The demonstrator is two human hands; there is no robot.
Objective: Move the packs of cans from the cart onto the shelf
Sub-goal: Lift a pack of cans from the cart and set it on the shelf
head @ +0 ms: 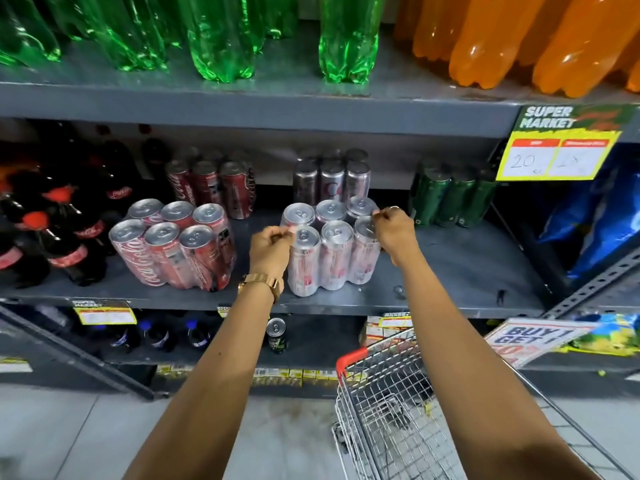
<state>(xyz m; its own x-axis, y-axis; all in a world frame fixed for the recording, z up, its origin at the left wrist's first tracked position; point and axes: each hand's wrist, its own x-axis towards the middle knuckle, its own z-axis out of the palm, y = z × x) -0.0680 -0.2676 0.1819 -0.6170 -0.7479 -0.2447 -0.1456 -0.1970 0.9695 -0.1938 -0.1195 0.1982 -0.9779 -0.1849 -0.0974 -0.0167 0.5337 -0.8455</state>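
Note:
A shrink-wrapped pack of silver cans (pixel 333 249) stands on the grey middle shelf (pixel 450 271), near its front edge. My left hand (pixel 272 249) pinches the wrap at the pack's left side. My right hand (pixel 394 226) pinches the wrap at the pack's right top corner. A pack of red cola cans (pixel 176 245) stands on the same shelf to the left. The wire cart (pixel 398 410) with a red handle sits below at the right; I see no packs inside it.
Behind stand more packs: red cans (pixel 211 187), silver cans (pixel 330 178), green cans (pixel 453 197). Dark cola bottles (pixel 52 230) fill the shelf's left end. Green and orange bottles line the upper shelf. A yellow price sign (pixel 554 157) hangs at the right.

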